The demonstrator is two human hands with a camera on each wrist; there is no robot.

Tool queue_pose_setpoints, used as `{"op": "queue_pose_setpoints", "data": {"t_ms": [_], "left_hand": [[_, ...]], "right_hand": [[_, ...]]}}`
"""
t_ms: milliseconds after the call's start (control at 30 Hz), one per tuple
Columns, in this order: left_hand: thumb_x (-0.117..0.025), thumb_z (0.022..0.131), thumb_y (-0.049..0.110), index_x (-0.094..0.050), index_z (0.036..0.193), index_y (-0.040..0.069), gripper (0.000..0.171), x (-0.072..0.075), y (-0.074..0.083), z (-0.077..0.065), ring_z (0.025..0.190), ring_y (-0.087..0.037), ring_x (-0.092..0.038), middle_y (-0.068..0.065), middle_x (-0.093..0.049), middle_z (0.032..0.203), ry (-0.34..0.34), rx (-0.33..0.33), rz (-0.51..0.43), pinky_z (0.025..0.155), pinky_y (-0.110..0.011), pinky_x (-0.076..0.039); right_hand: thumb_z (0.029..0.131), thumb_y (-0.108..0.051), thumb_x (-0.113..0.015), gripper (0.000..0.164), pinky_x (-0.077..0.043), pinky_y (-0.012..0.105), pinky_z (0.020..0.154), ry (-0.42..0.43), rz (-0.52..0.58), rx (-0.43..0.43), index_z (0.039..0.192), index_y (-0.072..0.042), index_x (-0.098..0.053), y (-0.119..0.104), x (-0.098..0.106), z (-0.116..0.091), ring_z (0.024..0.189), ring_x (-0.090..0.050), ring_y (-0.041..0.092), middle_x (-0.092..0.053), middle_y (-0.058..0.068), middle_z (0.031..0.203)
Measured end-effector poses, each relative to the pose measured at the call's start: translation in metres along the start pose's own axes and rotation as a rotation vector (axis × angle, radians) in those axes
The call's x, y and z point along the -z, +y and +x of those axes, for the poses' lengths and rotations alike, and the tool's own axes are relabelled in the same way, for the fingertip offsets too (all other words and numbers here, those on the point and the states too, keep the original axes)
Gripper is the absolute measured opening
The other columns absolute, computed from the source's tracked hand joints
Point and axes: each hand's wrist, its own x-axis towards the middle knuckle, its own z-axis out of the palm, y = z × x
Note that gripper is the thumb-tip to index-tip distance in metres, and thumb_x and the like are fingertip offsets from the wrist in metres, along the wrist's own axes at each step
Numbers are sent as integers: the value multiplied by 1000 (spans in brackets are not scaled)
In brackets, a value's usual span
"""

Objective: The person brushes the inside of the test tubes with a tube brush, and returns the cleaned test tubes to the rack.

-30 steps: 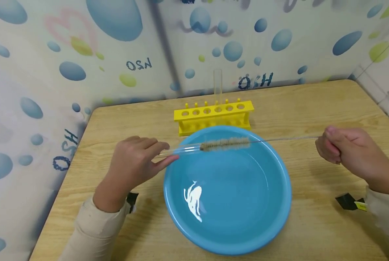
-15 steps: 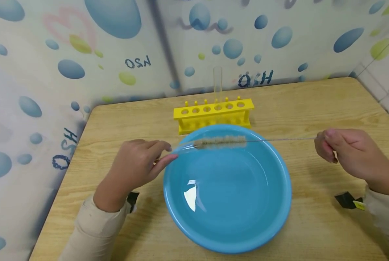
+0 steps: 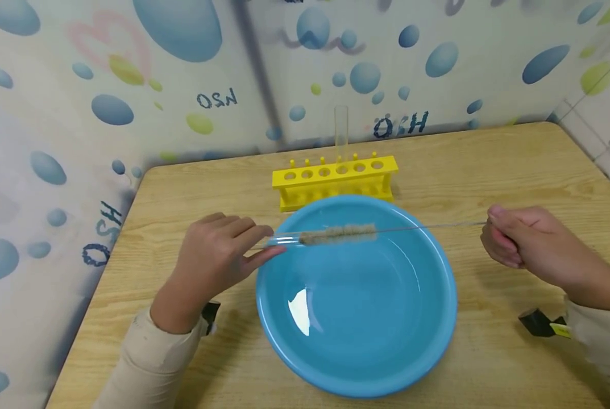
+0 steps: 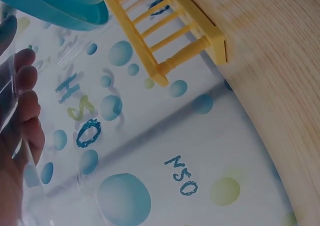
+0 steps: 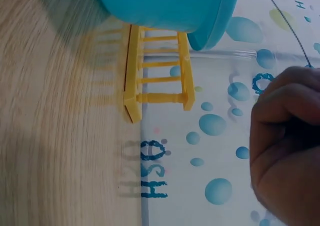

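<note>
In the head view my left hand [image 3: 218,255] holds a clear glass test tube [image 3: 284,240] sideways between thumb and fingers, above the basin's left rim. A test tube brush [image 3: 340,233] with beige bristles lies in line with the tube, its tip at the tube's mouth. How much of the bristles sits inside the glass, I cannot tell. At the right, my right hand [image 3: 535,244] grips the far end of the brush's thin twisted-wire handle [image 5: 290,28], fingers curled round it. Below the brush stands a round blue basin [image 3: 356,383], apparently holding water.
Behind the basin is a yellow test tube rack [image 3: 335,177] with another clear test tube [image 3: 341,130] upright in one hole. All stand on a wooden table [image 3: 489,176]. A wall [image 3: 264,57] printed with blue drops rises at the back and left.
My right hand has moved left and slightly down, and the brush has shifted left with it. My left hand, still holding the tube, has shifted slightly right.
</note>
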Motion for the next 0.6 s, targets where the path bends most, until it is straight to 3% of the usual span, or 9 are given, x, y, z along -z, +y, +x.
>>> {"op": "queue_pose_setpoints", "data": {"t_ms": [200, 300, 400, 500, 600], "left_hand": [[-68, 92, 49, -76, 93, 6, 44, -1, 2, -2, 53, -19, -64, -6, -75, 76, -61, 21, -59, 49, -27, -50], [-66, 94, 48, -74, 94, 6, 42, -1, 3, -2, 50, -17, -60, -6, -75, 74, -99, 33, -91, 47, -24, -48], [-58, 99, 48, -71, 92, 7, 43, -2, 4, -3, 45, -12, -52, -3, -71, 68, -121, 38, -117, 44, -21, -42], [-46, 103, 51, -68, 89, 8, 51, -3, 5, -3, 44, -9, -46, -1, -66, 62, -121, 42, -136, 43, -19, -37], [-32, 105, 55, -67, 87, 8, 61, -4, 6, -2, 44, -9, -41, 1, -60, 57, -106, 45, -135, 43, -18, -34]], "right_hand": [[102, 15, -22, 47, -27, 24, 45, 7, -109, 130, 66, -6, -44, 2, -4, 1, 49, -36, 10, -41, 0, 59], [102, 14, -27, 48, -27, 23, 46, 48, -268, 154, 66, -11, -47, 1, -6, 0, 51, -38, 7, -43, -5, 60], [102, 13, -30, 48, -30, 23, 48, 55, -351, 174, 67, -13, -51, 2, -6, -2, 54, -41, 6, -46, -6, 61], [102, 14, -30, 47, -32, 23, 49, 53, -303, 219, 68, -11, -53, 3, -7, -2, 56, -44, 5, -48, -5, 63], [101, 16, -26, 47, -31, 23, 49, 42, -155, 252, 67, -6, -49, 4, -8, 0, 56, -44, 7, -46, -2, 63]]}}
